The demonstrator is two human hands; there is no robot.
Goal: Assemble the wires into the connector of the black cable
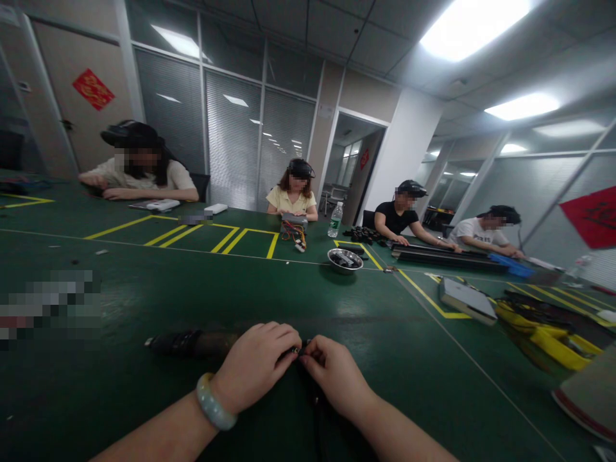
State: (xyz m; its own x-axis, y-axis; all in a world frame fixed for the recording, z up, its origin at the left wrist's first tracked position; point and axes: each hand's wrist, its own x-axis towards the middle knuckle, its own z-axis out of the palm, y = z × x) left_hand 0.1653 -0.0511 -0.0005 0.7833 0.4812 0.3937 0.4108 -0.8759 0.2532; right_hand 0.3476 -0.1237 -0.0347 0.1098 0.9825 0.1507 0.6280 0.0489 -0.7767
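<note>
My left hand (257, 366) and my right hand (334, 372) meet low in the middle of the green table (144, 295). Both are closed, fingertips pinched together on a small dark part (299, 350) between them. A long dark object (185, 343) lies on the table just left of my left hand, partly hidden behind it. Dark cable or strap runs down under my right wrist. A pale bangle (215, 403) circles my left wrist.
Several other people sit along the far side at their own work. A metal bowl (344, 260) with dark parts stands mid-table, a water bottle (335, 220) behind it. A grey box (466, 300) and yellow parts (553, 333) lie to the right. Yellow tape lines mark the surface.
</note>
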